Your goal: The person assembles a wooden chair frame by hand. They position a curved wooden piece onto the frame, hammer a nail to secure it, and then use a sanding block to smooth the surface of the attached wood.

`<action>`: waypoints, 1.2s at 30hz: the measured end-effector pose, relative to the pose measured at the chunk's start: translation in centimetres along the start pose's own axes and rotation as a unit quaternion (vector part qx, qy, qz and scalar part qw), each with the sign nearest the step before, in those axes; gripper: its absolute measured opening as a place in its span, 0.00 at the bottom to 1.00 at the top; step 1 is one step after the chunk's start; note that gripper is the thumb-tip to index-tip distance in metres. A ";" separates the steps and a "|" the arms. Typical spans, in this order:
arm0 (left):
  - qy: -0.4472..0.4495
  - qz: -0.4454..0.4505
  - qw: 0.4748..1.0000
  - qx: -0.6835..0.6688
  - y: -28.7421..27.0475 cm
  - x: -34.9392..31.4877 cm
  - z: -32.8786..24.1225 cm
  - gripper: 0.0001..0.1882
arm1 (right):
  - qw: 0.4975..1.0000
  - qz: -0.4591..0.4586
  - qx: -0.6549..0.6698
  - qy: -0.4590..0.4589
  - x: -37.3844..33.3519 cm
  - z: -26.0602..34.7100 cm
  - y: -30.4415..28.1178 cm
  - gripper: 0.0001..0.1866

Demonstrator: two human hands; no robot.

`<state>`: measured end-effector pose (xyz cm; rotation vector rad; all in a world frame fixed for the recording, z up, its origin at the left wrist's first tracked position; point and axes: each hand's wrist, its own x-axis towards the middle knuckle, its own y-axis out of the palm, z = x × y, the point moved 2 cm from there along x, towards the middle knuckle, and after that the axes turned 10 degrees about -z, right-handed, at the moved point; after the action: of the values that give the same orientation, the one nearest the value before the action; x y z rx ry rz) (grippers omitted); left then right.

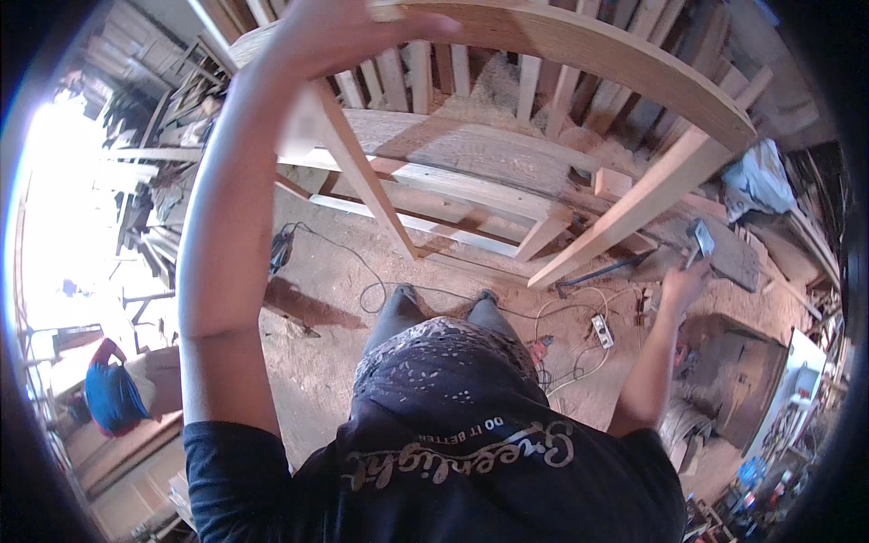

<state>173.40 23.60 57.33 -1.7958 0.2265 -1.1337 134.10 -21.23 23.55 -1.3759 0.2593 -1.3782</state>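
A large wooden frame stands in front of me, with a long top beam (579, 41) and two legs (634, 204) running down to the sawdust-covered floor. My left hand (330, 36) is raised high at the beam's left part and rests on it, one digit stretched along the wood. Its other fingers are cut off by the picture's upper edge. Low on the right, my right hand (685, 285) is closed round a hammer (702, 238), its metal head upward, outside the right leg. Most of the hammer's handle is hidden by my fingers.
Behind the frame lies a thick plank (471, 149) over other timber, with many slats leaning beyond. A power strip (602, 331) and loose cables lie on the floor near my feet. A plastic bag (759, 181) sits far right. Another person (118, 394) is at the left.
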 end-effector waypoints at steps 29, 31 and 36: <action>0.095 -0.086 0.991 0.043 -1.9 -8.5 -8.6 0.27 | 0.837 0.516 0.183 -0.003 -21.1 -2.2 14.2 0.29; 0.099 -0.113 0.988 0.021 -2.5 -9.3 -8.3 0.25 | 0.851 0.503 0.137 -0.055 -20.7 -1.7 13.2 0.28; 0.063 -0.147 0.987 0.013 -4.0 -11.1 -7.2 0.26 | 0.832 0.529 0.163 -0.046 -19.8 1.0 9.6 0.34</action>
<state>160.47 27.72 54.63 -1.7747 0.0183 -1.4528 134.03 -8.77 5.37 -0.7580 0.5837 -0.3827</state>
